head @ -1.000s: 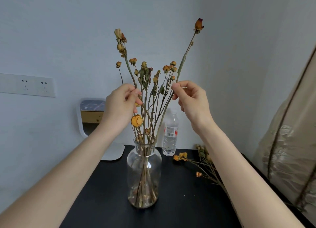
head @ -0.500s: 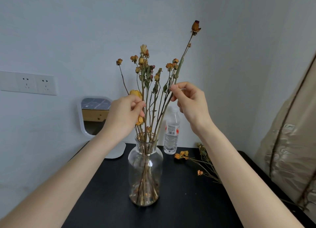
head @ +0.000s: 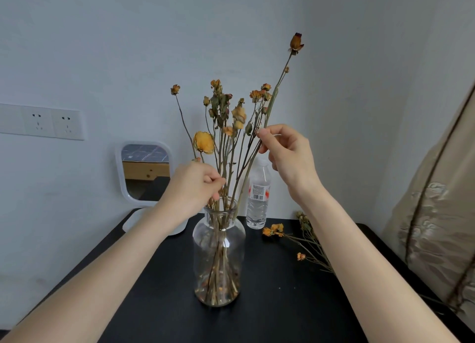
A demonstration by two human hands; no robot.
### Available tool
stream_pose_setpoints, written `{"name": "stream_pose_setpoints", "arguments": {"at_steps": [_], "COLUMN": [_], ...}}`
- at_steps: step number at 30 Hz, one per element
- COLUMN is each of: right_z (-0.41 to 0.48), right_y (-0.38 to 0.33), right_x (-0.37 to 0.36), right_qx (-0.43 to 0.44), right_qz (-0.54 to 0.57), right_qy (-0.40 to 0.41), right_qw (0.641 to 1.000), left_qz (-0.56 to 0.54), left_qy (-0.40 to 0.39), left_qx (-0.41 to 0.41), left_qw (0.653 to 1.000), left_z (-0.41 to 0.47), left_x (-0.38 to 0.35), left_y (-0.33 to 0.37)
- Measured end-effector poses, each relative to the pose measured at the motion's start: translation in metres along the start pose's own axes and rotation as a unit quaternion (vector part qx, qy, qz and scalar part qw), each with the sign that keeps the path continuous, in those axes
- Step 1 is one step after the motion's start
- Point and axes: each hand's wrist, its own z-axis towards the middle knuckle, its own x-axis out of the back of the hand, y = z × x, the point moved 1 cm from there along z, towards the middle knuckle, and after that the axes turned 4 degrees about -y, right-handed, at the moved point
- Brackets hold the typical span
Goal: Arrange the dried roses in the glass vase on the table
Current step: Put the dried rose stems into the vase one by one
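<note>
Evidently, step: seating and spacing stems in the glass vase (head: 218, 252); judged partway through.
Left hand (head: 195, 188): fingers were curled, pinching stems of the dried roses (head: 239, 115) just above the vase mouth.
Right hand (head: 290, 154): thumb and forefinger pinched the tallest stem (head: 273, 98) midway up; other fingers were loose.
Dried roses: bunch stood in the vase, between and below the hands.
Loose roses (head: 273, 230): lay on the counter (head: 282, 304) under the right forearm, not yet placed.
Next move: probably let the tall stem go gently, then reach down-right for a loose one; brittle heads called for a light pinch.
</note>
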Motion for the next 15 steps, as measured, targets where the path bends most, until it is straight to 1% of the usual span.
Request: {"name": "stream_pose_setpoints", "arguments": {"at_steps": [2, 4, 8, 11, 14, 15], "right_z": [0.000, -0.001, -0.002, -0.003, -0.004, -0.004], "right_y": [0.002, 0.003, 0.006, 0.009, 0.012, 0.012], "right_x": [0.000, 0.000, 0.001, 0.003, 0.004, 0.004], "right_qx": [0.000, 0.000, -0.002, -0.008, -0.009, -0.008], "right_qz": [-0.003, -0.005, -0.005, -0.006, -0.005, -0.006], "right_qy": [-0.001, 0.000, 0.002, 0.004, 0.005, 0.005], "right_qw": [1.000, 1.000, 1.000, 1.000, 1.000, 1.000], "left_qz": [0.012, 0.022, 0.047, 0.012, -0.066, -0.073], "left_qy": [0.000, 0.030, 0.150, 0.209, 0.211, 0.224], "left_qx": [0.005, 0.005, -0.013, 0.005, 0.065, 0.062], "left_qw": [1.000, 0.999, 0.987, 0.978, 0.973, 0.970], "left_z": [-0.003, -0.006, -0.017, -0.029, -0.029, -0.028], "left_x": [-0.002, -0.002, -0.009, -0.026, -0.040, -0.041], "left_y": [0.000, 0.002, -0.005, -0.020, -0.029, -0.028]}}
